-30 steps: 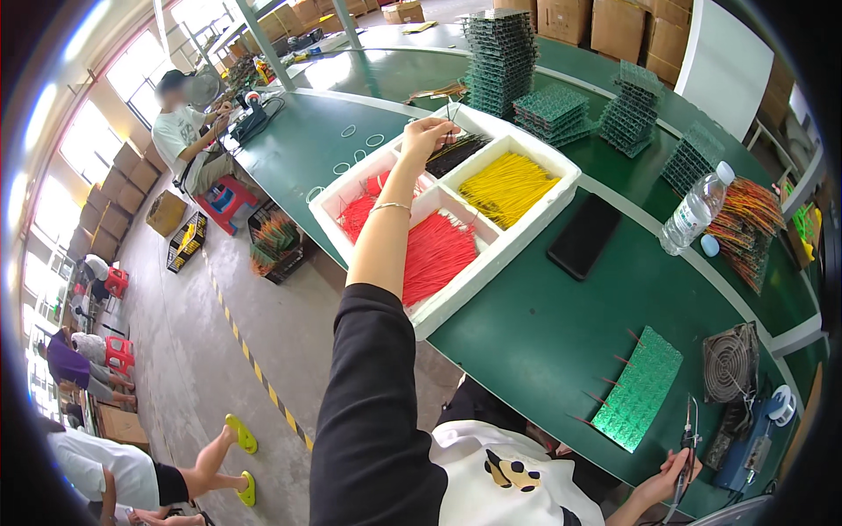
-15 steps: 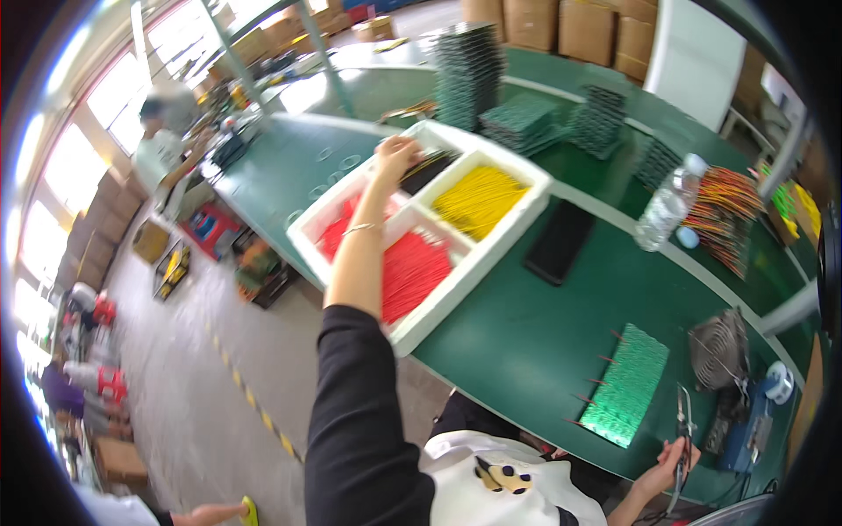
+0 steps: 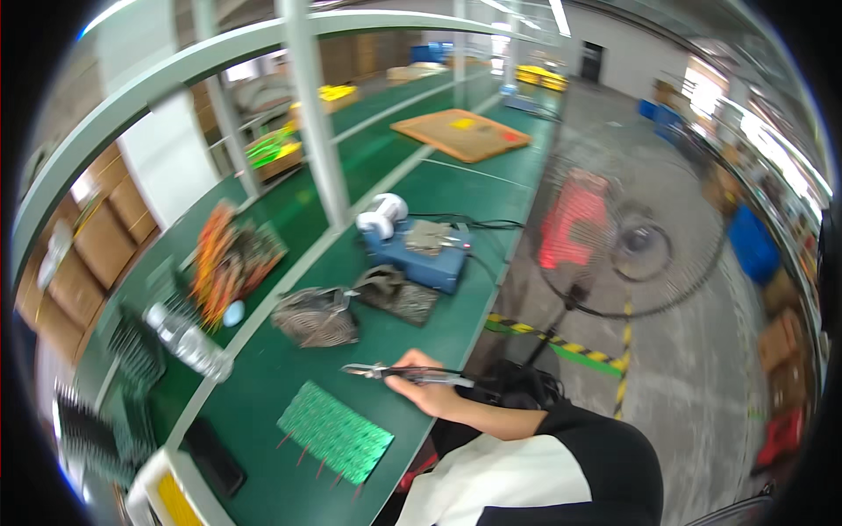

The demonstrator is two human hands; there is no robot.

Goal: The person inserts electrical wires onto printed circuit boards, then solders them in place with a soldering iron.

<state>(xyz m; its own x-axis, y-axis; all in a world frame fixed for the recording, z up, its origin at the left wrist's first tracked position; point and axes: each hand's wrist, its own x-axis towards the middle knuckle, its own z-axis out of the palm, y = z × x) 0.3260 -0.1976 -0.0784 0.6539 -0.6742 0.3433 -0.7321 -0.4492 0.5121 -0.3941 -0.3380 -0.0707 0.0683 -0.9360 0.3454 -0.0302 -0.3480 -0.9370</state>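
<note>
My right hand is closed around a soldering iron, held nearly level just above the bench, its tip pointing left. A dark cable trails off behind the iron. To the left of the tip, a green circuit board lies flat on the green bench. Several red wires stick out along the board's lower left edge. My left hand is out of view.
Beyond the board sit a dusty small fan and a blue machine with a white spool. Left are a black phone, a plastic bottle, a wire bundle and a white tray. A caged standing fan is beside the bench.
The view has swung to the right. My left hand, which was in the tray of wires, has dropped out of view. The iron has tipped from upright to nearly level, still in my right hand.
</note>
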